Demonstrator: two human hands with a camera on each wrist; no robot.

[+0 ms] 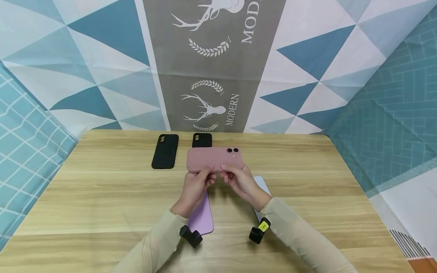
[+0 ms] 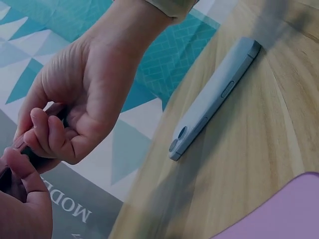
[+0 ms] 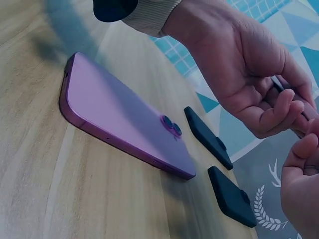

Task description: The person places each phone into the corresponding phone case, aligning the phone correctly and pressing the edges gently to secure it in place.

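One pink phone [image 1: 214,159] clamped along its lower long edge by left hand [image 1: 195,187] and right hand [image 1: 241,184], held sideways above the wood-grain table [image 1: 102,197]. Lying there: a lilac phone [image 1: 203,219] near the left hand, a pale blue phone [image 1: 261,183] near the right; farther back, one black phone-shaped slab [image 1: 165,152], another black slab [image 1: 202,141] partly hidden behind the pink phone.

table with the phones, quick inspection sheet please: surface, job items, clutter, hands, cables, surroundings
surface: wooden table, striped grain
job's things: pink phone, held up, two-lens back showing in the head view
clutter: purple phone, pale blue phone, black case, second black case; whether the cases hold phones, cannot tell
grippers: left hand and right hand pinch the pink phone's near edge
cables: nothing seen
surroundings: patterned cloth behind the table
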